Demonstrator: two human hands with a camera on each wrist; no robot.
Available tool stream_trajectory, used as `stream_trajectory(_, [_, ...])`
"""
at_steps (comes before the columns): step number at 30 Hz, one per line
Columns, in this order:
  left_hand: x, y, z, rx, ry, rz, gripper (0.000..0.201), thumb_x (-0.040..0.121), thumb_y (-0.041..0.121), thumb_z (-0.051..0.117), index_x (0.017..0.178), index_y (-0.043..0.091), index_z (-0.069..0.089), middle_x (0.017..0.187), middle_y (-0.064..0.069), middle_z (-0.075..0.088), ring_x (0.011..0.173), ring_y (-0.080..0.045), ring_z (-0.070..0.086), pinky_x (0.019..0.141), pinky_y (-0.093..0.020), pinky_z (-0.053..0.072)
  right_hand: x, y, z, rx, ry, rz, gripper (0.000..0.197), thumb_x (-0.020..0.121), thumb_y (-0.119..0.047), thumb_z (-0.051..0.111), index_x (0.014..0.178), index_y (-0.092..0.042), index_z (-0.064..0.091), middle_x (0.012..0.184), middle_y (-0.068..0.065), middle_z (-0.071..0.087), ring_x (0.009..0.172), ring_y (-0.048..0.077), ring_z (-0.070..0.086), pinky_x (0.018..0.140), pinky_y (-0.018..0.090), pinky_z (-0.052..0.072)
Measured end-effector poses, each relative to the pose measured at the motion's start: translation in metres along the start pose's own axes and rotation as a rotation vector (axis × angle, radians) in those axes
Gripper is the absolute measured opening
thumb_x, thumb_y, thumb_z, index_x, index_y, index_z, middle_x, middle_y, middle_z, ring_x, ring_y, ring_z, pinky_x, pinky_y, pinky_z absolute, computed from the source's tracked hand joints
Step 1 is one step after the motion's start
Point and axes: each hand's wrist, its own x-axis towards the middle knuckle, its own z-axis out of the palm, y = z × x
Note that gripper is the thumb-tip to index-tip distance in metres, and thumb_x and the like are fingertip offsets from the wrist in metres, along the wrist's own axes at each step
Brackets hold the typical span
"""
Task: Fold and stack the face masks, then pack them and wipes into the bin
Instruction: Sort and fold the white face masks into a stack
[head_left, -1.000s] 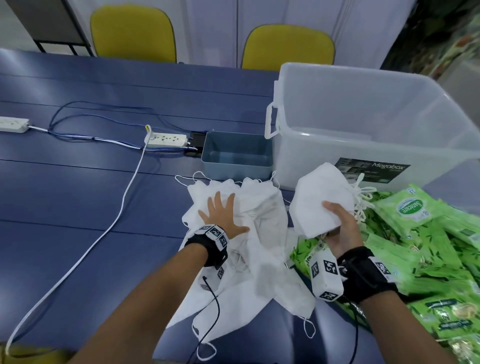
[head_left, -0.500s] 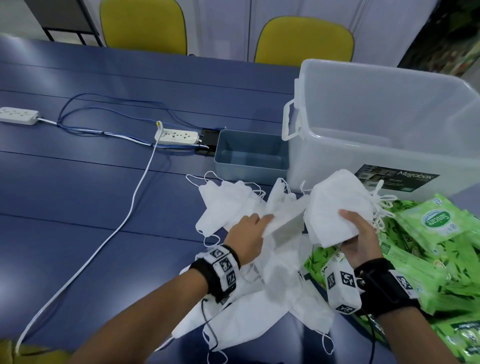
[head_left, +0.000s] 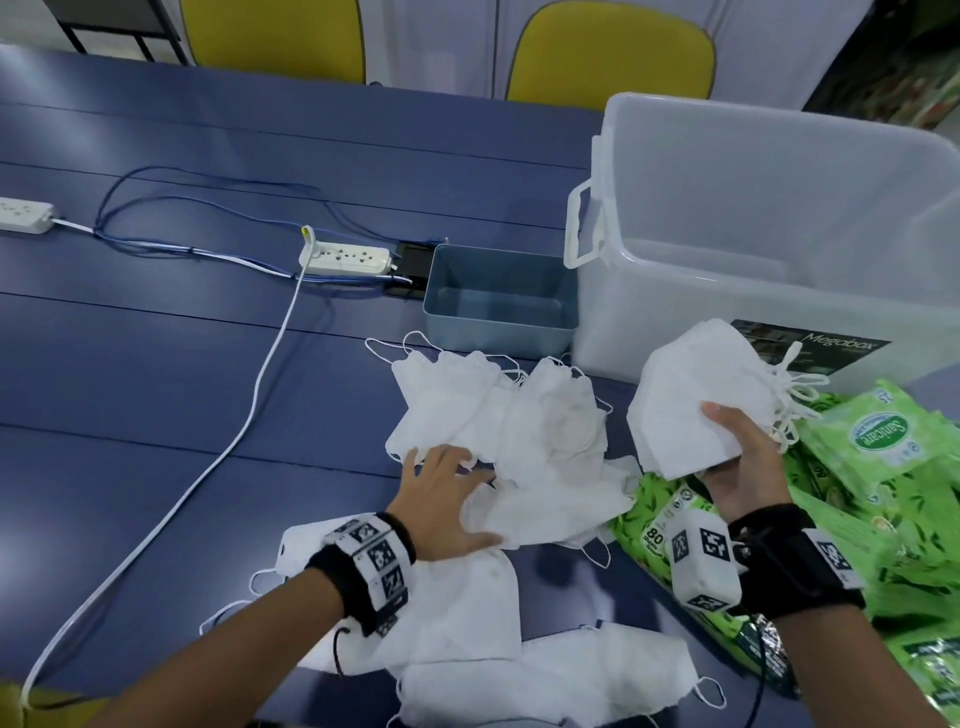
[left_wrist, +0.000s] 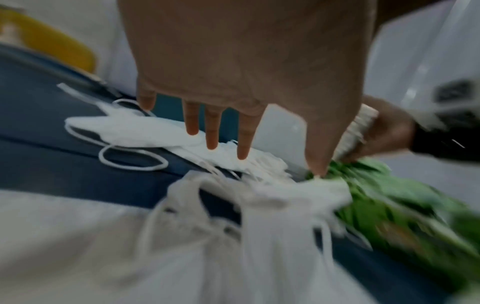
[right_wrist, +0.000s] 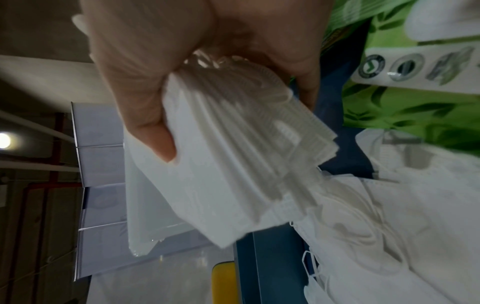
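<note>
Loose white face masks (head_left: 545, 431) lie in a heap on the blue table. My left hand (head_left: 447, 493) rests on the near side of the heap, fingers straight and spread, thumb on one mask (head_left: 540, 512). The left wrist view shows the same hand (left_wrist: 233, 127) with fingers straight over the masks (left_wrist: 145, 131). My right hand (head_left: 743, 467) grips a stack of folded masks (head_left: 691, 395), thumb on top, held above green wipe packs (head_left: 883, 441). In the right wrist view the stack (right_wrist: 221, 164) sits between thumb and fingers. The clear plastic bin (head_left: 779, 234) stands behind.
A small blue-grey tray (head_left: 498, 306) sits left of the bin. A white power strip (head_left: 345, 258) and its cable (head_left: 249, 415) run across the table's left side, with a second strip (head_left: 21, 213) at the far left. Two yellow chairs (head_left: 608, 52) stand behind the table.
Half a second ago my left hand held a mask up beside the stack. It has let go and dropped back to the heap with fingers spread. The right hand still holds the stack.
</note>
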Motion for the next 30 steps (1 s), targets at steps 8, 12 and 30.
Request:
stream_trajectory(8, [0.078,-0.008,-0.014,0.139,-0.034,-0.125,0.075,0.087,0.047,0.057,0.149,0.032,0.017,0.158,-0.002,0.002,0.145,-0.025,0.001,0.113,-0.058,0.013,0.001,0.005,0.006,0.046,0.027,0.022,0.038,0.076,-0.011,0.069,0.113,-0.014,0.064,0.121,0.010,0.065,0.103,0.026,0.062,0.078,0.039,0.045])
stream_trajectory(12, [0.096,-0.023,-0.016,0.116,-0.068,-0.285,0.111,0.065,0.073,0.063,0.150,0.034,0.004,0.157,-0.001,0.000,0.143,-0.026,0.006,0.106,-0.057,0.026,0.000,0.006,0.006,0.065,0.043,0.028,0.064,0.066,-0.012,0.073,0.127,-0.006,0.058,0.124,0.010,0.065,0.111,0.028,0.062,0.094,0.045,0.046])
stream_trajectory(30, [0.079,-0.029,-0.054,-0.660,0.389,-0.374,0.037,0.100,0.030,0.044,0.078,0.002,0.054,0.077,-0.013,0.057,0.076,-0.030,0.051,0.064,-0.029,0.031,0.005,0.025,0.012,-0.024,-0.032,0.068,0.091,0.023,-0.037,0.093,0.106,-0.011,0.069,0.101,0.009,0.071,0.085,0.028,0.062,0.070,0.036,0.044])
